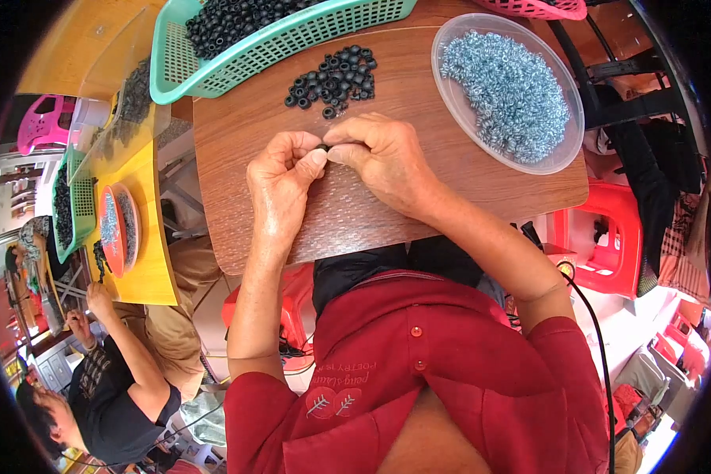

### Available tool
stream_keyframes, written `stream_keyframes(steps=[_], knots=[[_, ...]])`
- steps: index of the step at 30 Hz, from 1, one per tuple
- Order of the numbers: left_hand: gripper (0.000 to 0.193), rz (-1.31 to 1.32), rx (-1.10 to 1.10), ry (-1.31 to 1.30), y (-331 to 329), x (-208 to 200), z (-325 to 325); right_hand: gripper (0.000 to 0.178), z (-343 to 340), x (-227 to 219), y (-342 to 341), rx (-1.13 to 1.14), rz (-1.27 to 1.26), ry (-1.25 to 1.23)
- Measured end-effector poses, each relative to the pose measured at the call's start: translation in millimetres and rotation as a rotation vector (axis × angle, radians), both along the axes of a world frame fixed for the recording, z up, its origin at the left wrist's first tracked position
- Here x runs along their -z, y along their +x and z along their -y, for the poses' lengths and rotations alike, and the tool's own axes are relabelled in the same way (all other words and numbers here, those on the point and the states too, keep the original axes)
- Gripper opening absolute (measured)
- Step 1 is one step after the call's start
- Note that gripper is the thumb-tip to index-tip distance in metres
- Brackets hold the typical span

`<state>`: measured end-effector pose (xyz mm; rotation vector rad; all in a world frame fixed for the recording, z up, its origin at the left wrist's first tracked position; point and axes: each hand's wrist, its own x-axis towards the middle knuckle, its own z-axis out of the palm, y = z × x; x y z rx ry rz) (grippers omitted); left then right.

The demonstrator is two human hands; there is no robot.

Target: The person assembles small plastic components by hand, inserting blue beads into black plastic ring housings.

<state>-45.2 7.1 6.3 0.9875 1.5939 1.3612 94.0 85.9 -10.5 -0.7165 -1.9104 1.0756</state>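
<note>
Both my hands meet over the brown table (324, 213), just on the near side of a loose pile of small black hollow caps (340, 75). My left hand (284, 174) pinches one small black cap (323, 148) between thumb and forefinger. From the other side, the thumb and forefinger of my right hand (387, 162) close on the same piece. The fingertips cover most of it, so whether a second small part sits in it cannot be seen. To the right, a clear round tray (450, 87) holds many tiny pale blue, coil-like pieces (509, 95).
A green basket (276, 55) heaped with black caps stands at the table's far left edge. Part of a pink basket (537, 8) shows at the far right. Red stools (608, 237) stand nearby. At left, another person (110, 387) works at a yellow table (150, 237).
</note>
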Motion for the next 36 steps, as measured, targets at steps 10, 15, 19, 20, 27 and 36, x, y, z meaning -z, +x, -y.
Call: stream_keyframes(steps=[10,15,19,20,27,36], knots=[[0.014,0.010,-0.099,0.045,12,-4,6,0.005,10,-15,13,-0.011,-0.135,-0.362],[0.013,0.732,-0.121,0.095,18,0,3,0.013,8,-14,18,-0.012,-0.127,0.032],[0.013,1.071,-0.159,0.095,23,10,4,0.021,19,-21,15,-0.015,0.017,0.361],[0.014,1.035,-0.216,0.084,26,10,3,0.022,23,-22,14,0.007,0.035,0.377],[0.018,1.111,-0.101,0.044,16,11,7,0.018,-7,-7,9,0.168,0.098,0.425],[0.018,0.943,-0.141,0.077,7,8,12,0.015,-32,13,-12,0.171,0.397,0.587]])
